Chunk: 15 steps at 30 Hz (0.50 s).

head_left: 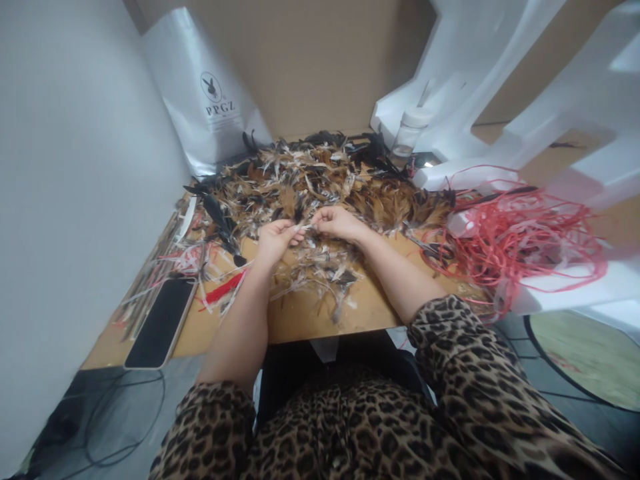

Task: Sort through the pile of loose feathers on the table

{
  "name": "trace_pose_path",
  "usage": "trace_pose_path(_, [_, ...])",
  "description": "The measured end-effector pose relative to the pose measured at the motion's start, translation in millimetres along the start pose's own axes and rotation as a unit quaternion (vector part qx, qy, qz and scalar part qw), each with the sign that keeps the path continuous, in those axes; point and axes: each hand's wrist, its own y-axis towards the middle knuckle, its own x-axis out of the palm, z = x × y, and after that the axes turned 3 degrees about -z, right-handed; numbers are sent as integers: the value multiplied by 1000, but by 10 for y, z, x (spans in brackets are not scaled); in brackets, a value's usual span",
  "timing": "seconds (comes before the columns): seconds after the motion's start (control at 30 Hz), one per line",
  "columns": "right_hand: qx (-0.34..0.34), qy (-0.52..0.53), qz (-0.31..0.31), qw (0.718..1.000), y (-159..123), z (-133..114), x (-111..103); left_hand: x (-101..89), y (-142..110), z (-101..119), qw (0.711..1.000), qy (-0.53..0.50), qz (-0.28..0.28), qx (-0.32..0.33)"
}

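Observation:
My left hand (278, 240) and my right hand (340, 223) meet over the near side of a pile of brown and black feathers (320, 167). Both are closed in a pinch, fingertips almost touching. A small feather (307, 227) with a pale quill end appears to be gripped between them; its exact outline blends into the pile behind. Below the hands, short feather scraps and fluff (330, 273) lie on the wooden table (305, 327). A long black feather (220, 217) rests left of my left hand.
A phone (163, 323) lies at the table's left edge, near a red tassel-like bundle (225, 288). Tangled red plastic string (530, 227) sits at right, beside dark-handled scissors (437, 251). Behind stand a white bag (205, 100) and a clear jar (411, 130). A round stool (585, 360) is lower right.

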Motion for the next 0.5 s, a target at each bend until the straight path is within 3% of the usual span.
trace_pose_path(0.27, [18,188,92,978,49,-16,94,-45,25,-25,987,-159,39,-10])
trace_pose_path(0.5, [-42,132,116,984,15,-46,343,-26,39,-64,981,-189,34,-8])
